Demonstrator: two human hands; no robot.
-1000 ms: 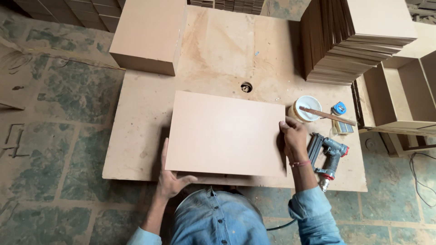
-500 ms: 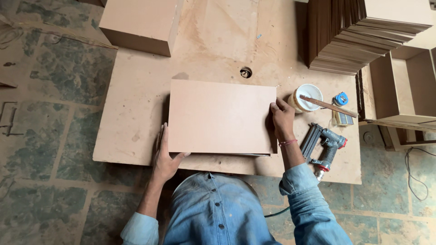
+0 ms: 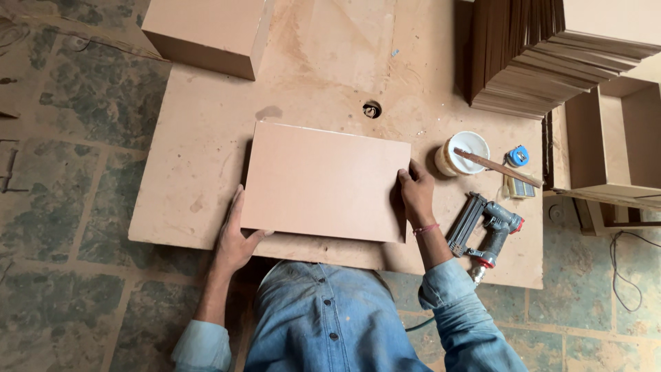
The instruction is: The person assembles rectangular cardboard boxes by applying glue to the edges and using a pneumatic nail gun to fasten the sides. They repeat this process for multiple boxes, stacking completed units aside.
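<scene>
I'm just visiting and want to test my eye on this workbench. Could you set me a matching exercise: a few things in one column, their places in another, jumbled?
Things:
1. flat board
2. nail gun
3. white cup
4. stack of panels

Places:
A. far right corner of the worktop
B. lying right of the right hand
C. held at both ends, left hand at the other
D. standing with a stick across its rim

Pairs: 1-C, 2-B, 3-D, 4-A
</scene>
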